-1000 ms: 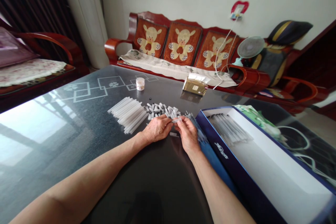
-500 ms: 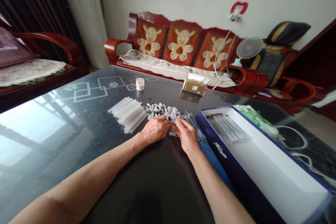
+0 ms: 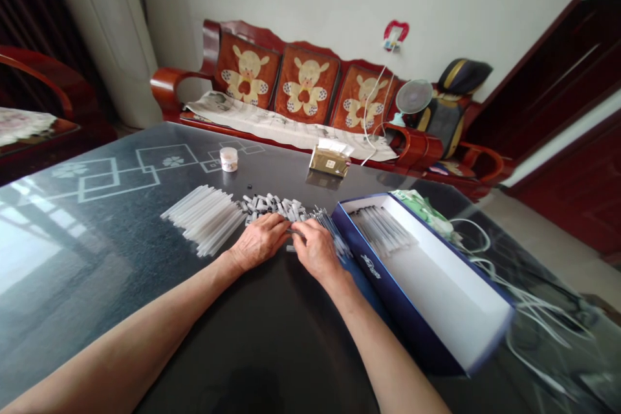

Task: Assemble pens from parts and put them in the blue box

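My left hand and my right hand meet close together over the dark table, fingers pinched. Whatever small piece is between them is hidden by the fingers. Just beyond them lies a heap of small white and black pen caps. To the left, translucent white pen barrels are laid in a row. Thin pen refills spread to the right of my right hand, beside a long blue box with a white inside. Inside its far end rest several assembled-looking clear pens.
A small white tub and a gold tissue box stand farther back on the table. Green packaging and white cables lie right of the blue box. A wooden sofa stands behind.
The view has swung to the right, so things appear farther left. My hands stay together by the caps, and my right fingers have closed in nearer to the left hand.
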### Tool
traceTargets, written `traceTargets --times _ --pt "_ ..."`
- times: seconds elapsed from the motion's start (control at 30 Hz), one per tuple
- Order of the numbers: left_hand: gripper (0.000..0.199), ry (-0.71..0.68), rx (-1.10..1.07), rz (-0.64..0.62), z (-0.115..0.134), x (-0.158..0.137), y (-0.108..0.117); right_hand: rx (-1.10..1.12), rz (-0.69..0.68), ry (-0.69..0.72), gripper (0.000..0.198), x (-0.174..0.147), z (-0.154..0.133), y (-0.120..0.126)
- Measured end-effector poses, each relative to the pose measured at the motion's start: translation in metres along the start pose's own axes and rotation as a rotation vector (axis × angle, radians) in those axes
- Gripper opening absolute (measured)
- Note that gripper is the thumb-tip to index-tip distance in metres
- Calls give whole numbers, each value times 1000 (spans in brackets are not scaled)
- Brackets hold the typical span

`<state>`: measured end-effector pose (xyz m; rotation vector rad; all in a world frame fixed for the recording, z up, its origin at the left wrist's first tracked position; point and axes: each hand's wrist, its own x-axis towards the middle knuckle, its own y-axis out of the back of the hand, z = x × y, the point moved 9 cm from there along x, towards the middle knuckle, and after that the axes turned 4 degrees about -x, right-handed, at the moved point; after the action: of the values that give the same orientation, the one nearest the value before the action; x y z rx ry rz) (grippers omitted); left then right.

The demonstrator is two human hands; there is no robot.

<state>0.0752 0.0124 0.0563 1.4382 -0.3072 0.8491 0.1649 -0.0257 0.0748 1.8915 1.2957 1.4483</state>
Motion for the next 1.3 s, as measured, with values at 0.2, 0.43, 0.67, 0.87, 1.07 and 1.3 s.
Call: traceTargets --times 0.2,0.43,0.67,0.87,1.07,1.3 --pt "41 -2 -14 116 2 3 16 -304 -127 12 16 6 14 52" --pt "40 172 -9 264 -24 -3 26 -593 -23 -455 19 -17 171 145" --pt "30 189 0 257 -32 -6 20 -657 -300 -717 25 -44 219 112" --pt "30 318 -21 196 -42 -8 13 -769 -381 -729 30 -40 219 108" --pt "33 767 -290 251 -88 -12 28 -521 18 -377 18 -15 146 127" --pt "29 823 94 -284 -106 -5 44 -88 68 47 17 -34 13 36"
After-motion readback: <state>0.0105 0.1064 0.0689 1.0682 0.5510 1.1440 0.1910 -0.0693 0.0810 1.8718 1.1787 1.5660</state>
